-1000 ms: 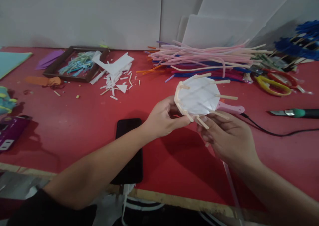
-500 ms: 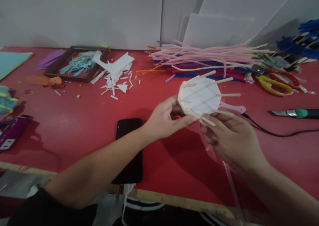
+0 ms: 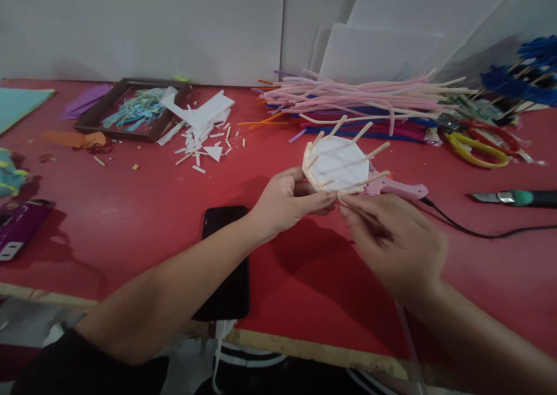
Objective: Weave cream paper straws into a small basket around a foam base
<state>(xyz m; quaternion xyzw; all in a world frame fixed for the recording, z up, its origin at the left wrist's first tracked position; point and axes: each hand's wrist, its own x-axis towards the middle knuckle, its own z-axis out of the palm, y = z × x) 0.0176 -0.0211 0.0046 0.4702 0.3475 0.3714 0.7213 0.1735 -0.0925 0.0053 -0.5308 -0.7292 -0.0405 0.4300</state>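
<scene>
My left hand (image 3: 287,203) pinches the near left rim of a small white many-sided base (image 3: 342,163). Several thin wooden sticks (image 3: 378,150) stand up around its edge. A cream, fuzzy pipe cleaner (image 3: 308,171) runs along the left side of the rim, around the sticks. At the near edge my right hand (image 3: 391,238) is closed, its fingertips pinching the pipe cleaner's strand close to my left thumb. A pale pink length (image 3: 408,331) hangs below my right hand past the table edge. Right behind the base lies a pink glue gun (image 3: 402,188), partly hidden.
Pink pipe cleaners (image 3: 348,96) lie in a pile at the back. Yellow-handled scissors (image 3: 474,151) and a utility knife (image 3: 517,198) are on the right. A black phone (image 3: 226,267) lies beneath my left forearm. White scraps (image 3: 204,122) and a brown frame (image 3: 117,133) sit back left.
The base has shifted slightly left and tilted, so its sticks now point more upward. My right hand has turned over and its fingertips have moved to the near rim.
</scene>
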